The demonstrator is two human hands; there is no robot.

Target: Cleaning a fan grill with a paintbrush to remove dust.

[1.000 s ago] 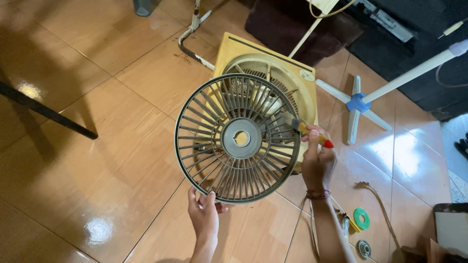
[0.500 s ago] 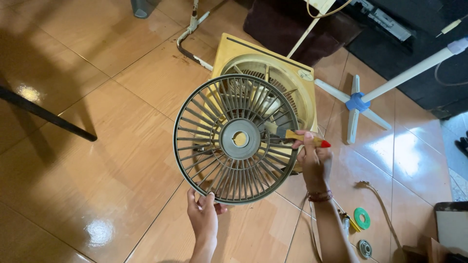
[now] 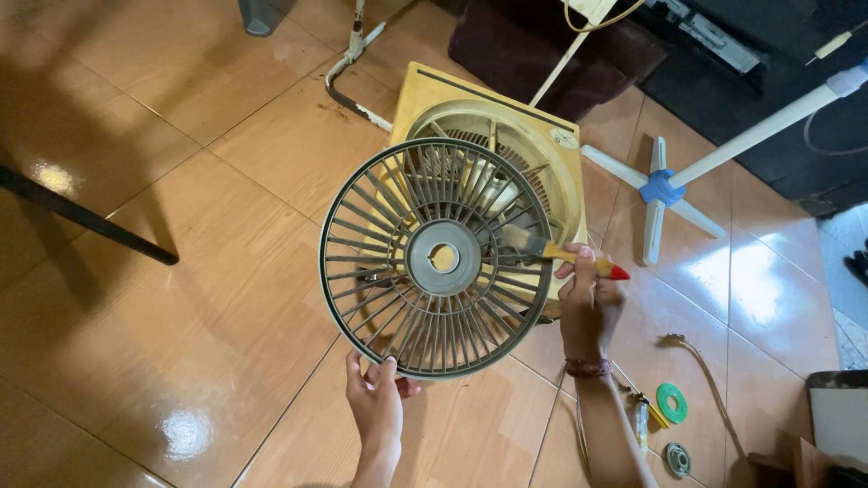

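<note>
Above the tiled floor (image 3: 163, 298), the left hand (image 3: 378, 411) grips the round grey fan grille (image 3: 436, 258) by its lower rim while the right hand (image 3: 589, 303) holds a paintbrush (image 3: 561, 253) against its ribs, the yellow fan housing (image 3: 506, 136) behind.

matt grey plastic on the fan grille (image 3: 435, 258), dusty between the ribs. the brush (image 3: 562, 254) shows a yellow wooden-looking handle with a glossy red tip. yellowed plastic fan housing (image 3: 434, 99). glossy, smooth floor tiles (image 3: 163, 271), shining with reflections.
</note>
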